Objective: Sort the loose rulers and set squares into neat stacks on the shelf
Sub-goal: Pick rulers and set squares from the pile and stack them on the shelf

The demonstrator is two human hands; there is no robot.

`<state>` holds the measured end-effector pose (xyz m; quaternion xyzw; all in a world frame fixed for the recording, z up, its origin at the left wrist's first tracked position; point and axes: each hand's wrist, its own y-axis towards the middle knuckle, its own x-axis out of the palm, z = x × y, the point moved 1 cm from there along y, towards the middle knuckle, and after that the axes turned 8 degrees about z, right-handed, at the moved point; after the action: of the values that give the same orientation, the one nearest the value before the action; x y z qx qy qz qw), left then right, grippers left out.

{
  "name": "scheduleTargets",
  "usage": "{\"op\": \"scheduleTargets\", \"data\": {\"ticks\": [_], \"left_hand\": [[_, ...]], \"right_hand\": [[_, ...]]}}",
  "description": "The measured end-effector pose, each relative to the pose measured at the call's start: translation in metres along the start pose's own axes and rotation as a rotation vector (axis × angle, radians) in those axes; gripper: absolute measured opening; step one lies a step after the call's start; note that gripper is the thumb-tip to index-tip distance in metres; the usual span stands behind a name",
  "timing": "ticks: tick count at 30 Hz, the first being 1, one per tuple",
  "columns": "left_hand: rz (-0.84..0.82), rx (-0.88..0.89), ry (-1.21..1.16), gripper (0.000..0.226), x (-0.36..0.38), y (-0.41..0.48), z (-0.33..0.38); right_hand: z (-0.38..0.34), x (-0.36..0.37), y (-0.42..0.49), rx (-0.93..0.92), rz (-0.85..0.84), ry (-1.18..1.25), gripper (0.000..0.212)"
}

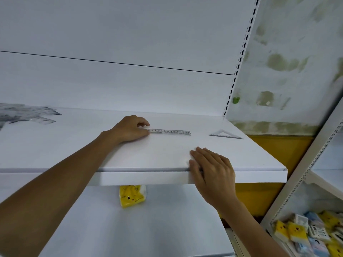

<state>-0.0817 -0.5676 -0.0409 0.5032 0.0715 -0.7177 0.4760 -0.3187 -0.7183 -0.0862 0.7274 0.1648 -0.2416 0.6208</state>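
A clear straight ruler [171, 132] lies flat on the white shelf [74, 145], pointing left to right. My left hand [130, 129] pinches the ruler's left end between thumb and fingers. A clear set square [226, 134] lies alone near the shelf's right end. A loose pile of clear rulers and set squares [26, 114] sits at the far left of the shelf. My right hand [211, 173] rests flat on the shelf's front edge, fingers straight, holding nothing.
A slotted upright [239, 58] bounds the shelf at the right. On the lower shelf stands a yellow tissue pack [132, 196]. A second rack at the right holds a bin of small packs [311, 232]. A stained wall [289, 62] lies behind.
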Motion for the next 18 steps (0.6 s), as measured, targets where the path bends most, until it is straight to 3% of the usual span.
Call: {"op": "scheduleTargets", "data": {"ticks": [5, 10, 18], "left_hand": [[0.078, 0.024, 0.089, 0.032, -0.035, -0.019, -0.012], [0.138, 0.015, 0.102, 0.027, -0.095, -0.058, -0.041], [0.382, -0.121, 0.185, 0.021, -0.238, -0.152, -0.125]], "right_hand": [[-0.006, 0.004, 0.04, 0.242, -0.197, 0.151, 0.027], [-0.073, 0.025, 0.109, 0.145, -0.163, 0.34, 0.033], [-0.255, 0.079, 0.179, -0.083, -0.235, 0.495, 0.037]]}}
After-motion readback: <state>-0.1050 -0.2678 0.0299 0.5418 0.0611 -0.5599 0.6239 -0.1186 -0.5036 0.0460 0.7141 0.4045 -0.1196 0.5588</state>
